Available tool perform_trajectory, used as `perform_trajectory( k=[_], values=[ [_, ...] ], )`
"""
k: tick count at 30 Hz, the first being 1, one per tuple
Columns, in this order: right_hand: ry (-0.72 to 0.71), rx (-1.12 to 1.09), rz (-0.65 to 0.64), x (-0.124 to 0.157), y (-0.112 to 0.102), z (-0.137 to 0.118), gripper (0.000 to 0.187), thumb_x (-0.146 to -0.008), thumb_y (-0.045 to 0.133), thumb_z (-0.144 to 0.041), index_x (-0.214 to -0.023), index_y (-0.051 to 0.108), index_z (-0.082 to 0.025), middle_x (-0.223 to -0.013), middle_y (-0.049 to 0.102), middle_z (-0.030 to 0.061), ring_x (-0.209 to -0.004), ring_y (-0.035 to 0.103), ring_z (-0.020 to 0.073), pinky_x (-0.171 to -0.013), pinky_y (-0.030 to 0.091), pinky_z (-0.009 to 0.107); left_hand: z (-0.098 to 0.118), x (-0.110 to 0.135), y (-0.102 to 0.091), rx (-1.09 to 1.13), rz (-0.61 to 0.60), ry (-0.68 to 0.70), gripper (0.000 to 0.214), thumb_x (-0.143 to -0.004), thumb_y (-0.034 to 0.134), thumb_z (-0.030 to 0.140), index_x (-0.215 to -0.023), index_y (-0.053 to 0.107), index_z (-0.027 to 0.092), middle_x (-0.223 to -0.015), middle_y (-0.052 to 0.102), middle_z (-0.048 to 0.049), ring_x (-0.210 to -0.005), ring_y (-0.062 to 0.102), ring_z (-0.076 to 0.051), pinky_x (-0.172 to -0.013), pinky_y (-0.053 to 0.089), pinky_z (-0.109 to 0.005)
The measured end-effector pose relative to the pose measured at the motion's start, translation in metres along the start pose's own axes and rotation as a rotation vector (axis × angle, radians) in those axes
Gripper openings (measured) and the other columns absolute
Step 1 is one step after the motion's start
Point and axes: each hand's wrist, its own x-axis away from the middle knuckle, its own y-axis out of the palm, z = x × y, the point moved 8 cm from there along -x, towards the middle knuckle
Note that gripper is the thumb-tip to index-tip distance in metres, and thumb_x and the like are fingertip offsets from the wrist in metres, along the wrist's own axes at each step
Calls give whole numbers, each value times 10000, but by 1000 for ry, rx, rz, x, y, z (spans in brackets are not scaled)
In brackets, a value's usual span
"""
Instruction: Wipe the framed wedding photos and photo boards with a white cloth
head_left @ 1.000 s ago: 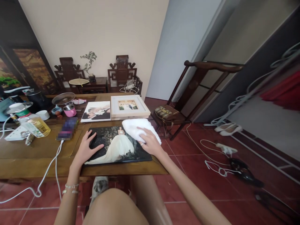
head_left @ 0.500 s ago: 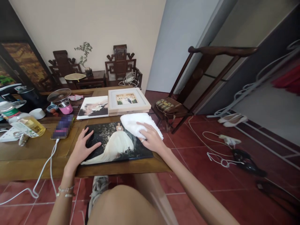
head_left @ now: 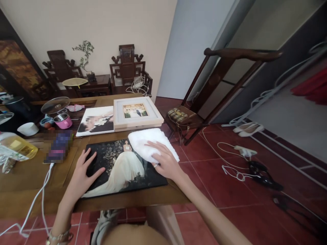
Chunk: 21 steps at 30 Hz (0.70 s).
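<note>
A dark photo panel [head_left: 102, 166] with a figure in a long white gown lies flat near the table's front edge. My left hand [head_left: 83, 172] rests on its left side, fingers and thumb spread. On its upper right part lies a folded white cloth [head_left: 140, 141], which also hangs past the panel's right edge. My right hand [head_left: 163, 158] holds this cloth against the panel from above, with fingers bent over it; a ring shows on one finger. The cloth hides the panel's upper right corner.
Behind the panel are a framed photo [head_left: 138, 112] and a second photo panel [head_left: 95, 120]. To the left lie a phone [head_left: 59, 146] on a white cable, a bottle of yellow liquid [head_left: 19, 146] and a pink cup [head_left: 62, 121]. A wooden chair [head_left: 212, 78] bearing a bag [head_left: 181, 115] stands right.
My view has shifted slightly, so the table sits a little lower and further left in it. Both hands keep their places on the panel and cloth.
</note>
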Motion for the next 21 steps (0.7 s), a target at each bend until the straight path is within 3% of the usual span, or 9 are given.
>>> perform_trajectory(
  k=[9, 12, 17, 19, 21],
  values=[
    [-19, -33, 16, -1, -1, -1, 270, -705, 493, -53, -871, 645, -202, -1307, 617, 168, -1287, 499, 307, -1046, 403, 563, 10, 3, -4, -33, -69, -47, 711, -821, 591, 626, -1376, 524, 188, -1564, 342, -133, -1482, 212, -325, -1185, 244, -518],
    [-23, -28, 6, 9, -8, -21, 279, -687, 492, -51, -854, 648, -212, -1281, 635, 160, -1270, 515, 303, -1045, 407, 564, 13, 2, -6, -13, -45, -23, 673, -826, 601, 604, -1358, 542, 195, -1574, 324, -129, -1491, 183, -314, -1192, 229, -509],
    [-130, 10, -90, 34, -11, -75, 258, -653, 506, -70, -801, 641, -232, -1297, 631, 127, -1317, 463, 304, -1073, 373, 569, 13, 1, -4, 56, -41, 11, 664, -832, 604, 583, -1358, 539, 183, -1542, 386, -136, -1483, 223, -299, -1192, 240, -499],
    [-131, 20, -121, 32, -8, -77, 282, -643, 510, -67, -819, 656, -231, -1295, 631, 126, -1308, 469, 309, -1071, 370, 569, 13, 1, -2, 67, -61, 18, 668, -836, 602, 576, -1368, 529, 180, -1525, 412, -140, -1474, 250, -299, -1189, 247, -504],
    [-76, 24, -155, 21, 0, -63, 344, -632, 514, -60, -880, 682, -228, -1277, 636, 133, -1271, 502, 311, -1068, 370, 569, 14, 1, -1, 68, -69, 38, 647, -841, 603, 559, -1366, 533, 187, -1515, 431, -134, -1472, 258, -297, -1190, 245, -509]
  ],
)
